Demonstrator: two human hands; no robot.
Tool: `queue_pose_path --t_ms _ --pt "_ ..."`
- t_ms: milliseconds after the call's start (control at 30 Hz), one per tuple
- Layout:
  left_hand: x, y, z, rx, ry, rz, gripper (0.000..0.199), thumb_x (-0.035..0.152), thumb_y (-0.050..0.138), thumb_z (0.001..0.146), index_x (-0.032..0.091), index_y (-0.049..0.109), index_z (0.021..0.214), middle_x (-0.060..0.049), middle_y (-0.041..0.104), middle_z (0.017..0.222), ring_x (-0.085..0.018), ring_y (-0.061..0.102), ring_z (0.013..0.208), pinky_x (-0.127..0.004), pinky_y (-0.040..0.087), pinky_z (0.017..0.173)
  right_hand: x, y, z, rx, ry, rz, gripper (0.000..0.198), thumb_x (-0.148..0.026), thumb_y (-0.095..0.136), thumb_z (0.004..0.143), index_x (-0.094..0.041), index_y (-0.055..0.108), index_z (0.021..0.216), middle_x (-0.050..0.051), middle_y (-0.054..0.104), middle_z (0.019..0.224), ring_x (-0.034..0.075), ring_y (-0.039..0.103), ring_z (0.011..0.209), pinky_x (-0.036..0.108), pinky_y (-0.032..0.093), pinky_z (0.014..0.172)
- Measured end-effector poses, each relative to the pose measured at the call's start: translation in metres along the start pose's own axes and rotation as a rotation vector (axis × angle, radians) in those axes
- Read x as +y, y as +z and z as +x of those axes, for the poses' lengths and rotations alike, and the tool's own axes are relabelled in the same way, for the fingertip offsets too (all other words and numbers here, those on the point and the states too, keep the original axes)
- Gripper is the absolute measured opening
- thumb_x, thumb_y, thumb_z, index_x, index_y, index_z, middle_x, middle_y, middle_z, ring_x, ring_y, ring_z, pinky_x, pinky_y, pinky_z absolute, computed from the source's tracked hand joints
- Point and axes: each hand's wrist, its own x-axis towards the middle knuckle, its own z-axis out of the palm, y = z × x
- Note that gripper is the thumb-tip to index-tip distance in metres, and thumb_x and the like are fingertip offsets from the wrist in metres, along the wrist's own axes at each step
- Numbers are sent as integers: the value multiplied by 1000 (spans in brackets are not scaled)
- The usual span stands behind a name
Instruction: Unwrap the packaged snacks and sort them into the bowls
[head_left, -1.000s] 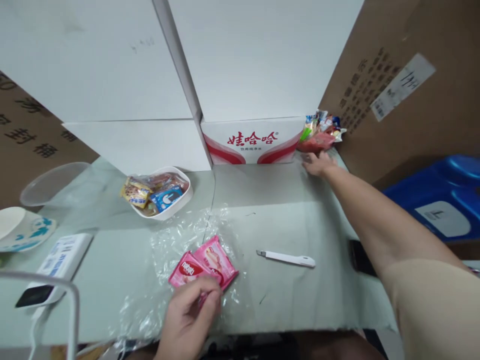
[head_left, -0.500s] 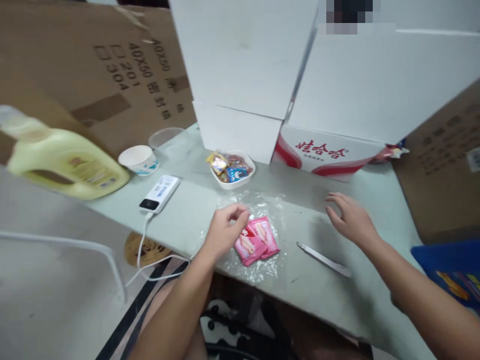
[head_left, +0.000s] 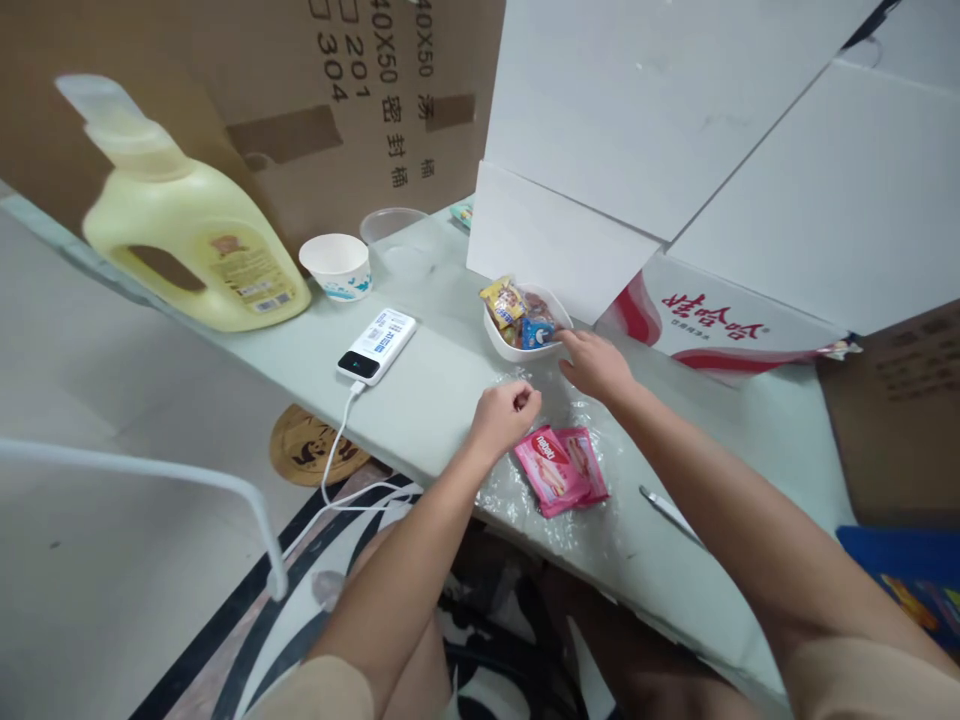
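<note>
My right hand (head_left: 598, 367) is at the right rim of a white bowl (head_left: 517, 352), fingers and thumb apart, fingertips by a blue-wrapped snack (head_left: 537, 333). Yellow and brown packets share the bowl. My left hand (head_left: 506, 412) is curled closed over the edge of a clear plastic bag (head_left: 600, 428); what its fingers hold, if anything, is hidden. Two pink snack packets (head_left: 555, 470) lie overlapping on the plastic, just right of my left hand. A slim white-handled tool (head_left: 670, 513) lies on the table, partly covered by my right forearm.
A white power bank (head_left: 377, 345) with a cable, a paper cup (head_left: 337, 268), a clear plastic tub (head_left: 401, 245) and a yellow jug (head_left: 199, 245) stand to the left. White cartons (head_left: 570, 130) and a brown box (head_left: 420, 100) rise behind. The table's front edge runs below my forearms.
My right hand has moved left from the bare table to the bowl's rim. My left hand stays curled by the pink packets. The camera view has turned, shifting the scene rightward.
</note>
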Motion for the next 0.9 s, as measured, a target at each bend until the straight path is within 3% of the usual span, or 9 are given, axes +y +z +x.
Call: queue_pose_path --t_ms 167,267,400,533,633,767,900 --pt "2 4 5 -40 35 11 22 25 52 85 18 60 67 2 58 61 -11 50 61 -24 36 64 2 18 25 -1 52 -65 33 -25 47 95 -19 64 123 14 66 129 31 57 120 40 39 101" --pt "3 5 7 -32 45 -14 22 25 53 86 18 60 66 2 59 62 -11 51 61 -24 37 65 1 18 28 25 17 21 31 -28 42 99 -22 66 117 12 68 126 29 59 114 36 41 93" --pt "4 5 12 20 13 -57 23 25 52 86 18 58 65 3 57 60 -11 48 59 -25 36 63 -13 6 37 202 5 253 28 -29 43 98 -23 66 113 8 69 121 26 60 110 33 43 91" --pt "5 4 13 9 -1 -76 22 24 53 86 18 59 66 2 59 63 -11 50 61 -24 37 65 -31 -9 56 339 115 601 13 -26 52 91 -22 63 97 4 68 94 20 60 89 32 48 84" --pt "4 2 11 11 -9 -63 22 24 54 86 18 58 65 3 57 61 -11 49 60 -24 36 64 -43 -13 70 297 268 1001 10 -27 49 93 -22 56 87 -1 58 75 14 54 69 27 48 67" --pt "4 -2 9 17 -11 -71 22 24 53 86 18 57 64 3 56 62 -11 49 61 -24 36 64 -54 -9 79 244 477 1441 16 -27 43 97 -23 50 84 -6 45 64 10 43 55 18 39 50" --pt "5 -5 9 15 -16 -75 21 24 53 85 18 56 65 2 57 62 -11 50 61 -24 36 64 -49 -3 81 343 570 1757 17 -17 46 93 -22 44 76 -7 39 60 8 38 51 16 33 44"
